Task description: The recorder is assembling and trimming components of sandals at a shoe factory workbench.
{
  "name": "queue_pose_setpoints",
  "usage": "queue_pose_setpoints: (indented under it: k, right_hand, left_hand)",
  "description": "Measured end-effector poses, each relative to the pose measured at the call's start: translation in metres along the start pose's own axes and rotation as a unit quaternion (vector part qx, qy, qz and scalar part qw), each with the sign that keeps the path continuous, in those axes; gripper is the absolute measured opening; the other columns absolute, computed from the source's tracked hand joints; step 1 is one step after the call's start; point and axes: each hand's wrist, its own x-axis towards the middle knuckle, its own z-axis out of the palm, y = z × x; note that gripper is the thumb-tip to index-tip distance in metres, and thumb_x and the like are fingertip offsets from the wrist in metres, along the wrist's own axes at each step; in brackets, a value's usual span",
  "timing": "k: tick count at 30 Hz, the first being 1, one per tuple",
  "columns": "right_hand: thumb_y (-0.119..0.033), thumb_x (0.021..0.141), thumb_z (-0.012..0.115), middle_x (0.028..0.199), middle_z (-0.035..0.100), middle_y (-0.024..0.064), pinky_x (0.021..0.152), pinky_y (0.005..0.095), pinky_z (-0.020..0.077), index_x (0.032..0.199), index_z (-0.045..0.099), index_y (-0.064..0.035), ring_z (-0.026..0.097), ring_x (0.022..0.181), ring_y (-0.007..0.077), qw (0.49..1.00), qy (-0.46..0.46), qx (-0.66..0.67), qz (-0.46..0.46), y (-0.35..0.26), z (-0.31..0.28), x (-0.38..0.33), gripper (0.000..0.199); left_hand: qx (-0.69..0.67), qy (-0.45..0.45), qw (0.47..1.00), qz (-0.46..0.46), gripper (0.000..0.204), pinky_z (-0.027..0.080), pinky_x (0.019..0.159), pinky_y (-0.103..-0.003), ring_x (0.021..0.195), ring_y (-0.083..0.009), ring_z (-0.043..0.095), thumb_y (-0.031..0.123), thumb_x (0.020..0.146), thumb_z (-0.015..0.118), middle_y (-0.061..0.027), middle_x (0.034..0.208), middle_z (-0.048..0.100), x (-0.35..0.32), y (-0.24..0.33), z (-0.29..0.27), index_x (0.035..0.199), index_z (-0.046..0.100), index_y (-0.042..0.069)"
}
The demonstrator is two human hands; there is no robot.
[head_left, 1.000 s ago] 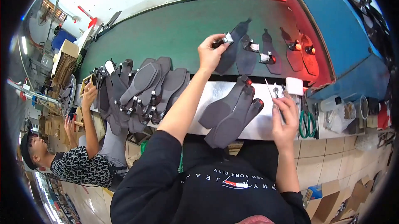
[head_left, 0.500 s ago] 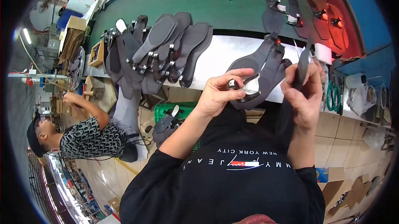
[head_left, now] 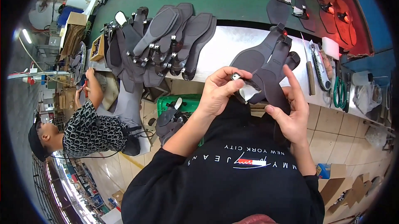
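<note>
My left hand [head_left: 220,93] pinches the small dark heel of a shoe sole between thumb and fingers. The white heel end [head_left: 248,92] of that sole shows just beyond my fingertips. To its right, close to the bench edge, is the dark grey front of a sole [head_left: 272,84]; overlap hides whether it is the same piece. My right hand [head_left: 293,113] is spread beside it, thumb and fingers apart; whether it touches cannot be seen. Behind my hands, more heeled dark soles [head_left: 251,59] lie overlapping on the bright metal bench strip [head_left: 224,49].
A heap of heeled soles [head_left: 162,37] lies left on the bench. Right are a box cutter [head_left: 322,72], green-handled scissors [head_left: 339,93] and a white block [head_left: 330,48]. Several soles rest on the green belt [head_left: 232,3], some under red light. A green crate [head_left: 189,103] and co-worker [head_left: 95,128] are left.
My right hand has opened from its grip on a dark piece and moved down and left. My left hand has tilted the heel slightly. The co-worker's arms have shifted.
</note>
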Motion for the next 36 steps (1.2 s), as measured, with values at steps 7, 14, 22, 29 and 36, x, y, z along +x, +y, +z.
queue_pose_setpoints:
  k: [7, 14, 22, 29, 36]
  right_hand:
    - [-0.001, 0.073, 0.074, 0.103, 0.065, 0.0123, 0.087, 0.0273, 0.046, 0.127, 0.059, 0.001, 0.063, 0.095, 0.0181, 0.992, -0.025, -0.092, -0.083, 0.004, -0.003, 0.001, 0.056]
    - [0.001, 0.077, 0.07, 0.096, 0.062, 0.0109, 0.08, 0.0273, 0.0463, 0.127, 0.059, -0.0004, 0.06, 0.085, 0.0188, 0.985, -0.001, -0.134, -0.11, 0.005, -0.001, -0.003, 0.051]
    - [0.003, 0.079, 0.066, 0.09, 0.06, 0.0112, 0.072, 0.0268, 0.0455, 0.124, 0.061, -0.0005, 0.057, 0.077, 0.0189, 0.981, -0.021, -0.139, -0.132, 0.003, 0.001, -0.006, 0.046]
    - [0.003, 0.077, 0.066, 0.09, 0.061, 0.012, 0.072, 0.0278, 0.0465, 0.123, 0.062, -0.0007, 0.058, 0.077, 0.0204, 0.979, -0.035, -0.135, -0.149, 0.004, 0.002, -0.006, 0.047]
    - [0.003, 0.076, 0.067, 0.09, 0.061, 0.0127, 0.071, 0.0282, 0.047, 0.122, 0.062, -0.0005, 0.06, 0.077, 0.0208, 0.979, -0.037, -0.134, -0.148, 0.005, 0.003, -0.005, 0.047]
  left_hand:
    - [0.004, 0.051, 0.999, -0.003, 0.009, 0.05, 0.085, -0.033, 0.09, -0.0205, 0.066, 0.01, 0.087, 0.062, -0.0174, 0.096, 0.07, 0.001, -0.005, -0.009, 0.089, 0.063, 0.001]
    - [-0.03, 0.046, 0.997, -0.054, 0.014, 0.057, 0.073, -0.029, 0.093, -0.0165, 0.066, 0.012, 0.094, 0.058, -0.0183, 0.115, 0.066, 0.005, -0.002, -0.003, 0.101, 0.063, 0.001]
    - [-0.017, -0.016, 0.999, -0.027, 0.037, 0.06, 0.075, -0.031, 0.096, -0.0179, 0.068, -0.002, 0.088, 0.062, -0.0198, 0.125, 0.062, -0.001, -0.001, -0.005, 0.125, 0.059, 0.0]
    - [0.004, -0.026, 1.0, -0.018, 0.034, 0.059, 0.076, -0.03, 0.096, -0.0177, 0.068, -0.001, 0.086, 0.065, -0.0192, 0.123, 0.063, -0.004, -0.001, -0.004, 0.12, 0.062, -0.001]
    - [0.008, -0.034, 0.999, -0.023, 0.034, 0.058, 0.08, -0.029, 0.098, -0.018, 0.067, -0.001, 0.084, 0.067, -0.0181, 0.123, 0.064, -0.004, 0.0, -0.004, 0.118, 0.064, -0.001]
